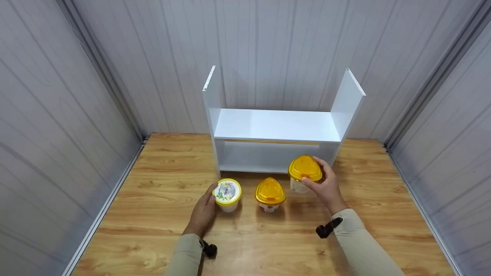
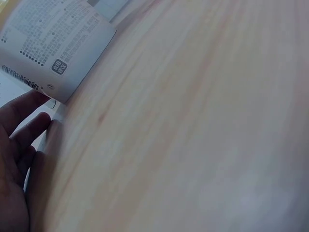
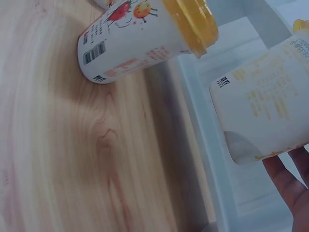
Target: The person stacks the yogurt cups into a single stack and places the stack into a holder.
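At the right, my right hand (image 1: 329,190) grips a yogurt cup with an amber triangular lid (image 1: 305,168), thumb in front and fingers along its far side. In the right wrist view, this white printed cup (image 3: 265,104) is held up off the table, close to the shelf. My left hand (image 1: 203,214) holds a round yogurt cup with a yellow-rimmed, printed lid (image 1: 227,191) by its left side. Small print covers that cup's wall (image 2: 60,46) in the left wrist view. Between the hands stands another amber-lidded yogurt cup (image 1: 270,191), touched by neither hand; fruit pictures mark its side (image 3: 137,41).
Behind the cups stands a white two-level shelf (image 1: 276,124) with tall side panels (image 1: 349,101). It sits on a wood-grain table (image 1: 161,191). Pale panelled walls (image 1: 184,57) enclose the table at the back and both sides.
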Tool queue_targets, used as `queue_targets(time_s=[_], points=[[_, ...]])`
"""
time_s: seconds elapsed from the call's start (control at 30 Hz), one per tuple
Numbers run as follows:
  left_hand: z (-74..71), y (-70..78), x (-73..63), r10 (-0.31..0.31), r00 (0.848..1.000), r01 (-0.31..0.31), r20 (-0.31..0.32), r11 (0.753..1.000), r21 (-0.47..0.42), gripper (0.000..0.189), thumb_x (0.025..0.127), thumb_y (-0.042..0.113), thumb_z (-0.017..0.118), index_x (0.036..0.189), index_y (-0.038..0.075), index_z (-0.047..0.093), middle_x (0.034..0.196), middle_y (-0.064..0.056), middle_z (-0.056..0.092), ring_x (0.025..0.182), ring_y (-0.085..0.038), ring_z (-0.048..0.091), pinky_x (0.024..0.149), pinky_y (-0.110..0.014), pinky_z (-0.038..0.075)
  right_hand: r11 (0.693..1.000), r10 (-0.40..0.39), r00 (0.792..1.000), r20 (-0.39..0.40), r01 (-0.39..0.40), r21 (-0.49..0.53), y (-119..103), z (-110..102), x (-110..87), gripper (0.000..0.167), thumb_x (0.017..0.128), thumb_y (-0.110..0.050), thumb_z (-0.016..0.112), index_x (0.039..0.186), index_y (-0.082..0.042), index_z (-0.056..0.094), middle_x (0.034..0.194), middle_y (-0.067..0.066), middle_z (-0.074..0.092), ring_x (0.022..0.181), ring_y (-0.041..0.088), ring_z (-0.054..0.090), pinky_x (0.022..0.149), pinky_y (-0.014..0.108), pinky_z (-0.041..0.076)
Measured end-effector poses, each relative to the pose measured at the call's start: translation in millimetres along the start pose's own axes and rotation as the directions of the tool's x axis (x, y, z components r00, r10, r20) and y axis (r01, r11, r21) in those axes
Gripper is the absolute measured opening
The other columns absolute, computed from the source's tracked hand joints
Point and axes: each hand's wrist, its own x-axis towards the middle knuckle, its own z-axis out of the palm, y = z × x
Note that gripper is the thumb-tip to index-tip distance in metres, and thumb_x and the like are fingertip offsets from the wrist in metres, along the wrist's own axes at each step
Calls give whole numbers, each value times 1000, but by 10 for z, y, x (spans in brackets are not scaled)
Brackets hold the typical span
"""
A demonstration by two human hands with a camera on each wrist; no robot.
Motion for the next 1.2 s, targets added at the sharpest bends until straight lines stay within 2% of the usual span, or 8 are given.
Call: queue_targets(time_s=[0.17,0.33,0.6,0.83,1.03,1.2], points=[[3,7,11,-1,1000,1,-1,1000,4,46,111,35,39,156,24,42,153,-14,48,141,-37,43,117,-57,31,999,-31,1000,-1,31,11,-2,24,51,76,82,-10,85,147,-6,45,138,13,54,120,24,54,99,19,48],[-2,14,3,-16,1000,16,17,1000,-3,47,111,39,37,157,29,40,154,-12,46,142,-37,42,117,-58,31,998,-66,998,12,66,25,-42,55,80,74,83,-8,83,147,-7,46,135,13,55,116,26,56,96,21,51],[-3,-15,24,41,999,-40,11,999,-12,48,111,36,37,157,22,41,154,-11,46,142,-35,42,117,-56,32,997,-72,997,11,72,-3,-114,116,106,75,83,-9,84,147,-8,46,135,11,55,116,23,56,97,19,51],[4,4,2,4,1000,-3,2,1000,-10,48,110,39,38,156,24,42,153,-12,48,141,-36,44,116,-57,32,999,-49,998,40,48,7,-166,171,131,76,85,-11,83,149,-10,43,140,11,52,121,26,53,99,20,49],[0,18,1,-13,1000,13,9,1000,-4,49,110,40,38,157,26,40,154,-13,47,142,-37,42,117,-58,31,999,-27,999,31,28,-28,-208,219,141,77,84,-17,85,149,-13,43,142,7,51,123,21,52,101,17,46],[-5,19,0,-17,1000,17,2,1000,6,48,110,39,38,156,26,42,153,-14,47,141,-38,43,116,-59,31,998,-59,998,33,58,10,-235,286,161,75,83,-16,85,147,-10,46,138,9,53,120,23,54,101,20,48]])
